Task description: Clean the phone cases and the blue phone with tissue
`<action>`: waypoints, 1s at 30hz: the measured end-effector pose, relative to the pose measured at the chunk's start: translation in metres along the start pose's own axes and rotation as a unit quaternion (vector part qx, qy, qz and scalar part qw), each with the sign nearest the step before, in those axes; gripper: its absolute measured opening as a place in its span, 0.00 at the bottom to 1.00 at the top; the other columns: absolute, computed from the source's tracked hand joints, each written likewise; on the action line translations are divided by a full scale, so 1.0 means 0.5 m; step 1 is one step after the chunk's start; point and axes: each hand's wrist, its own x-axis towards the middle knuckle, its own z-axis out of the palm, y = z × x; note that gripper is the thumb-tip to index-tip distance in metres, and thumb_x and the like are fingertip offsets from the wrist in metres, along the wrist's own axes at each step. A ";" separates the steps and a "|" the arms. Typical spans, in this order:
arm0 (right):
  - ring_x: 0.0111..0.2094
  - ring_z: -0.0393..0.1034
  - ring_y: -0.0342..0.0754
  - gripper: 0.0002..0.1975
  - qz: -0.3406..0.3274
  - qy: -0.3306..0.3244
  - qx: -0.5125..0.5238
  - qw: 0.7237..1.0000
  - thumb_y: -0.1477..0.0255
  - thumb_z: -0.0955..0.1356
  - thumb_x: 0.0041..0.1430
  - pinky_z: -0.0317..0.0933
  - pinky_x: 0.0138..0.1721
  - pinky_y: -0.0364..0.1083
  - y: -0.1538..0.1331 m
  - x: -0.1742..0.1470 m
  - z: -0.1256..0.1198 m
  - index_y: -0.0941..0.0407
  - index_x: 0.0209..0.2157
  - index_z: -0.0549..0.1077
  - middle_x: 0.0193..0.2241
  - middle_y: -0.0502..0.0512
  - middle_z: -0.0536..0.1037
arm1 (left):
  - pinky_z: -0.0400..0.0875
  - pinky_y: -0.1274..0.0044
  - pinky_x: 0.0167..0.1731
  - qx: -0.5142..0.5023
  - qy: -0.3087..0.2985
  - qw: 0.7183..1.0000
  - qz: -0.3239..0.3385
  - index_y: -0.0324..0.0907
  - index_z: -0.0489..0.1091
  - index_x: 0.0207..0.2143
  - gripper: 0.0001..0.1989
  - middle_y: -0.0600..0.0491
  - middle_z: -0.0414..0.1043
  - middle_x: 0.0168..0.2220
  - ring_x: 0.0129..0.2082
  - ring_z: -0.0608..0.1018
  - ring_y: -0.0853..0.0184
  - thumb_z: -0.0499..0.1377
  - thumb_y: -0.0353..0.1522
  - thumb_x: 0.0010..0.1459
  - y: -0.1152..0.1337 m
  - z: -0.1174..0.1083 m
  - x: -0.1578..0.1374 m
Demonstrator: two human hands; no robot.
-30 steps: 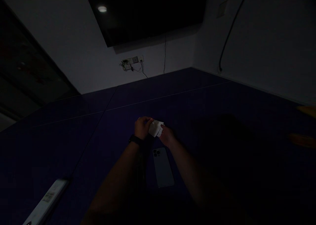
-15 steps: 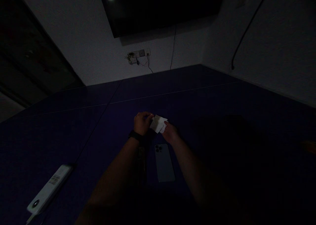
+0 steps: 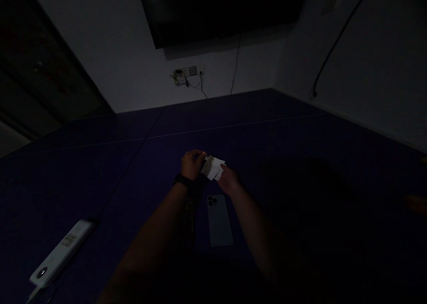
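Note:
My right hand [image 3: 229, 179] grips a flat white sheet [image 3: 211, 167], like a folded paper or wipe, with the thumb on top at its right edge. At the sheet's upper left corner, my left hand [image 3: 192, 164] is closed in a pinch with a small pale bit at the fingertips. Whether that bit belongs to the sheet I cannot tell. A dark watch [image 3: 183, 180] is on the left wrist. Below the hands a grey-blue phone [image 3: 220, 221] lies back up. Beside it, a dark object [image 3: 188, 219] by the left forearm is too dim to name.
The room is very dark. A white power strip [image 3: 62, 250] with a cord lies at the lower left on the dark blue surface [image 3: 133, 184]. A wall-mounted screen [image 3: 220, 10] hangs over sockets [image 3: 187, 71] with wires. A cable [image 3: 336, 41] runs down the right wall.
The view has shifted slightly, so the phone and power strip appear a little further left. Both hands keep nearly the same pose around the white sheet.

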 end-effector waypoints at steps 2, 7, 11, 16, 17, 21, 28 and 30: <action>0.34 0.80 0.49 0.12 0.000 0.002 -0.003 1.000 0.79 0.61 0.66 0.75 0.37 0.48 0.000 0.000 -0.003 0.56 0.42 0.75 0.33 0.54 0.84 | 0.72 0.73 0.43 -0.010 0.015 1.000 0.001 0.43 0.79 0.33 0.07 0.51 0.82 0.35 0.38 0.81 0.64 0.63 0.35 0.61 0.001 -0.019 0.012; 0.37 0.80 0.50 0.11 0.001 0.011 -0.014 1.000 0.78 0.63 0.65 0.75 0.41 0.49 -0.001 0.000 -0.010 0.55 0.42 0.75 0.33 0.54 0.84 | 0.72 0.73 0.44 -0.010 0.056 0.998 0.004 0.42 0.79 0.36 0.10 0.50 0.82 0.38 0.39 0.81 0.63 0.61 0.38 0.62 -0.002 -0.102 0.050; 0.37 0.80 0.50 0.11 -0.001 0.006 -0.015 1.000 0.78 0.62 0.65 0.75 0.39 0.49 0.000 -0.001 -0.009 0.54 0.42 0.75 0.33 0.54 0.84 | 0.72 0.72 0.44 0.012 0.054 0.998 0.002 0.42 0.80 0.34 0.10 0.50 0.82 0.36 0.38 0.81 0.63 0.62 0.39 0.61 -0.016 -0.133 0.053; 0.35 0.80 0.49 0.11 -0.006 0.002 -0.019 1.000 0.79 0.62 0.65 0.75 0.37 0.48 -0.002 -0.004 -0.005 0.54 0.41 0.75 0.32 0.53 0.84 | 0.72 0.72 0.45 0.034 0.039 0.999 0.000 0.43 0.80 0.33 0.09 0.50 0.83 0.36 0.39 0.81 0.63 0.63 0.37 0.60 -0.037 -0.116 0.036; 0.34 0.80 0.49 0.11 -0.006 0.003 -0.021 1.000 0.79 0.62 0.65 0.75 0.37 0.48 -0.002 -0.004 -0.005 0.54 0.41 0.75 0.31 0.53 0.84 | 0.72 0.72 0.45 0.036 0.036 0.999 0.000 0.43 0.80 0.33 0.09 0.50 0.83 0.36 0.39 0.81 0.62 0.62 0.37 0.61 -0.040 -0.112 0.033; 0.34 0.80 0.49 0.11 -0.005 0.004 -0.026 1.000 0.78 0.62 0.65 0.76 0.38 0.49 -0.003 -0.005 -0.005 0.55 0.42 0.75 0.32 0.53 0.84 | 0.71 0.71 0.47 0.043 0.037 0.998 -0.003 0.43 0.80 0.33 0.09 0.49 0.83 0.36 0.40 0.81 0.62 0.63 0.37 0.60 -0.046 -0.105 0.027; 0.37 0.80 0.50 0.12 -0.011 -0.004 -0.029 1.000 0.78 0.62 0.65 0.75 0.42 0.49 -0.002 -0.007 -0.007 0.55 0.44 0.75 0.34 0.54 0.84 | 0.71 0.71 0.47 0.047 0.056 0.997 0.000 0.43 0.80 0.35 0.09 0.49 0.83 0.38 0.40 0.81 0.62 0.62 0.38 0.62 -0.040 -0.117 0.035; 0.38 0.80 0.50 0.11 -0.013 -0.005 -0.027 1.000 0.77 0.62 0.66 0.75 0.42 0.49 -0.002 -0.008 -0.007 0.54 0.44 0.75 0.34 0.54 0.84 | 0.71 0.72 0.46 0.051 0.051 0.997 0.002 0.43 0.80 0.35 0.09 0.49 0.83 0.38 0.40 0.81 0.62 0.62 0.38 0.62 -0.042 -0.116 0.036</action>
